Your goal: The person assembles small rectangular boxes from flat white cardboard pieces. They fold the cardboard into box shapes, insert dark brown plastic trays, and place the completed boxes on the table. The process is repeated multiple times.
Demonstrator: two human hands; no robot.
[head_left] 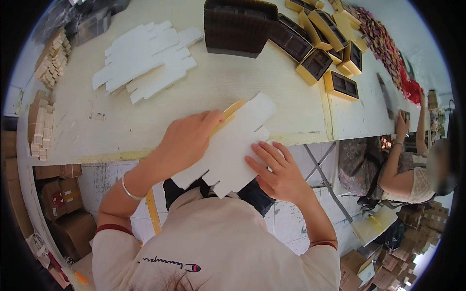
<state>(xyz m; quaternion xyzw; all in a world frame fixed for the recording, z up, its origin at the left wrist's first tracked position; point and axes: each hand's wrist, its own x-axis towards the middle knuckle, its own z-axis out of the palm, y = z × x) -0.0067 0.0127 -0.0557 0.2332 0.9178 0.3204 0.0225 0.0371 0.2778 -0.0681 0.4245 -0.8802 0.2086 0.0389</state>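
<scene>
A white flat cardboard box blank [230, 150] lies across the table's front edge, its lower end over my lap. Along its upper left side a strip is turned up and shows a gold face [233, 112]. My left hand [187, 140] grips that side, fingers curled round the folded strip. My right hand [276, 172] rests on the blank's right part with its fingers stretched out and apart. Farther up the table lies a pile of similar white blanks [141, 56].
A stack of dark brown plastic trays [238, 29] stands at the back. Several gold boxes with dark inserts [342, 85] lie to its right. Bundled card pieces [41, 123] line the left edge. Another person [407, 169] works at the right, near red wrappers [412, 91].
</scene>
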